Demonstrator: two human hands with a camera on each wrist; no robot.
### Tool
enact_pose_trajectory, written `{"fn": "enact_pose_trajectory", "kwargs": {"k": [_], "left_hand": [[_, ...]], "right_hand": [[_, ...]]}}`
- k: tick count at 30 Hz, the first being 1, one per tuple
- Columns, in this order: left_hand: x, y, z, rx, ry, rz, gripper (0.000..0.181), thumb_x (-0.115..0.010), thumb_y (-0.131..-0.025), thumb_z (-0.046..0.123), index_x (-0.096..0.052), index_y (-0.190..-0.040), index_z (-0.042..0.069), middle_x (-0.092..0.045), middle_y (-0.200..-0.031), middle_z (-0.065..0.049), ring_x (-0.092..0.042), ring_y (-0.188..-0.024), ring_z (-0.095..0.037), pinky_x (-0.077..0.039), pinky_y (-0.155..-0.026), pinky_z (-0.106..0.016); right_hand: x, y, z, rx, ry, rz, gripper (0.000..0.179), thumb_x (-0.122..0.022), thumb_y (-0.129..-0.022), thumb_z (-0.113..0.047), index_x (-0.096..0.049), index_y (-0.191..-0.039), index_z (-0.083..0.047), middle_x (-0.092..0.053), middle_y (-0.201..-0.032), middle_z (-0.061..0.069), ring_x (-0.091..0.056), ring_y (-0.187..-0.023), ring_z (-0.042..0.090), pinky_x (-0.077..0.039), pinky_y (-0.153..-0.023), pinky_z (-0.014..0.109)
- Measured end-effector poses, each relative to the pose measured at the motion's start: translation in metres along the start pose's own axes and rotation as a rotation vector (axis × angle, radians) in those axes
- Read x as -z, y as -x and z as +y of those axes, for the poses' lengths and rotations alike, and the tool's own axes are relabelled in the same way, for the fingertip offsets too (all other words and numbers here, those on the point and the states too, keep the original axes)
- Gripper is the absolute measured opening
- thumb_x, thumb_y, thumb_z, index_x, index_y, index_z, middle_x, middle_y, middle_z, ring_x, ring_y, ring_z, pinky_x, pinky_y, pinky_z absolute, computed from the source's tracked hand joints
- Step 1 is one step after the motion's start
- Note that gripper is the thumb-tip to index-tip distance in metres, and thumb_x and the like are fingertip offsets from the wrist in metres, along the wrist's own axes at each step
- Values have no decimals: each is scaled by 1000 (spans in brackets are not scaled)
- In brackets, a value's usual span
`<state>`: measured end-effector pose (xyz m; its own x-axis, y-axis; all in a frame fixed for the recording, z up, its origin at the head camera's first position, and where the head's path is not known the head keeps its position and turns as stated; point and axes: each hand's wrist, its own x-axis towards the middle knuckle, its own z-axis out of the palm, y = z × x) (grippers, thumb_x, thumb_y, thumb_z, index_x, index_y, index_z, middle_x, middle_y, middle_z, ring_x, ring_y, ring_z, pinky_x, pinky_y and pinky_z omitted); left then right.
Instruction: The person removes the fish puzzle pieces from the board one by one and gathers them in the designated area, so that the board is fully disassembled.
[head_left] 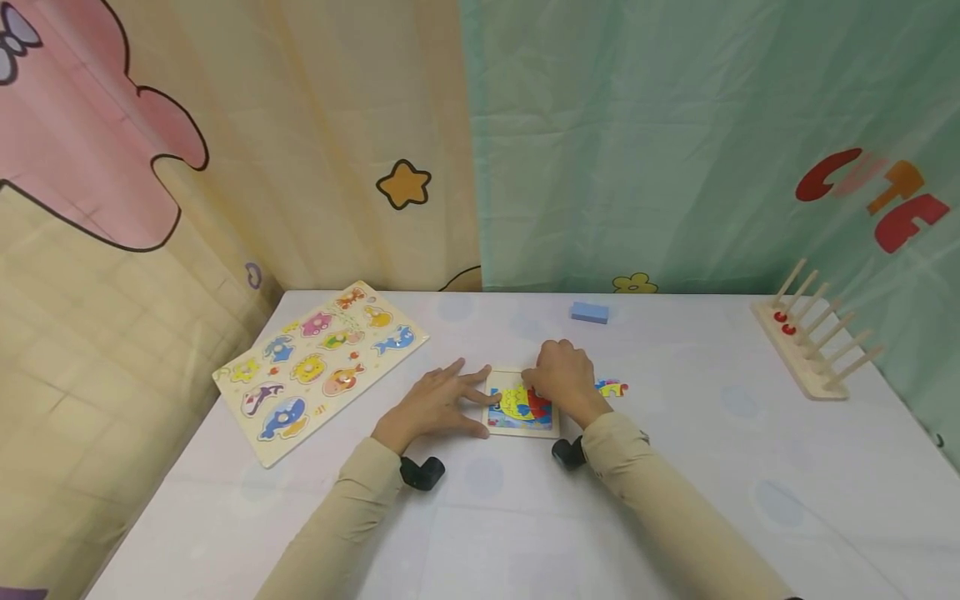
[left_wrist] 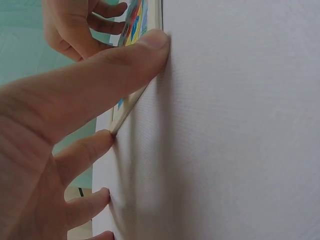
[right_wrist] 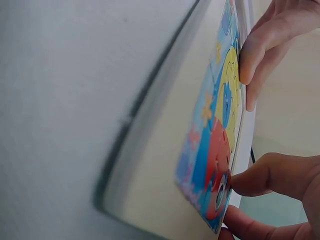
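A small jigsaw puzzle in a pale wooden tray [head_left: 525, 432] lies mid-table, showing a yellow and red fish [head_left: 516, 405] on blue. My left hand [head_left: 435, 402] has its fingers spread at the tray's left side; in the left wrist view, the thumb [left_wrist: 145, 47] rests on its near edge. The right hand [head_left: 564, 379], fingers curled, pinches a red and blue puzzle piece [right_wrist: 218, 192] at the right end of the picture. My palm hides part of the tray's upper right corner. Just right of this hand lies a loose colourful piece [head_left: 612, 388].
To the left lies a large wooden sea-animal puzzle board [head_left: 322, 367]. A blue block [head_left: 589, 312] is near the back edge. At the right stands a wooden peg rack [head_left: 802, 354] with red beads. Patterned curtains [head_left: 660, 150] hang behind the table.
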<state>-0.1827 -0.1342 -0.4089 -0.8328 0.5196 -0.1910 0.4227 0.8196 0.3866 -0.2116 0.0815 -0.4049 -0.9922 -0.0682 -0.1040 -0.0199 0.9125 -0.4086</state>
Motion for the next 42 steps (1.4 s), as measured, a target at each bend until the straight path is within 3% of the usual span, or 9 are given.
{"fn": "enact_pose_trajectory", "kwargs": {"k": [8,14,24,29,35,42], "left_hand": [[2,0,2,4,-4,4,56,-82,-76,47,-66,-128,35,-34,-156,7,-14,-149,-35,-18,-116,-58],[0,1,1,-2,-7,7,56,-81,-76,48,-66,-128,35,-34,-156,7,-14,-149,-35,-18,-116,-58],[0,1,0,-11,-1,13,56,-82,-75,47,-66,-128,33,-35,-156,6,-14,-149,-35,-18,-115,-59],[-1,1,0,-3,5,13,55,-82,-75,46,-67,-127,33,-35,-156,7,-14,-149,-34,-18,-116,-58],[-1,2,-1,-1,13,11,55,-82,-76,46,-67,-127,35,-34,-156,8,-13,-149,-34,-17,-116,-57],[-1,2,-2,-6,20,17,54,-82,-76,47,-67,-127,35,-34,-156,8,-13,-149,-34,-17,-116,-58]], "right_hand": [[10,1,2,-19,-68,-32,25,-69,-86,-30,-71,-87,-5,-63,-72,4,-59,-66,22,-50,-58,33],[11,2,4,-10,-79,-45,22,-68,-87,-29,-71,-86,-8,-62,-70,2,-58,-67,21,-49,-58,30],[13,5,6,106,-19,-7,13,-73,-88,-22,-68,-86,-10,-60,-72,1,-55,-69,21,-46,-62,32],[11,9,7,124,-25,29,14,-75,-88,-25,-69,-88,-13,-60,-74,-1,-54,-69,20,-45,-61,31],[7,13,11,150,-119,41,12,-77,-87,-26,-74,-91,-15,-63,-80,-2,-55,-75,19,-48,-65,32],[6,18,21,213,-211,5,16,-76,-87,-17,-77,-102,-14,-69,-89,1,-57,-84,20,-52,-79,36]]}}
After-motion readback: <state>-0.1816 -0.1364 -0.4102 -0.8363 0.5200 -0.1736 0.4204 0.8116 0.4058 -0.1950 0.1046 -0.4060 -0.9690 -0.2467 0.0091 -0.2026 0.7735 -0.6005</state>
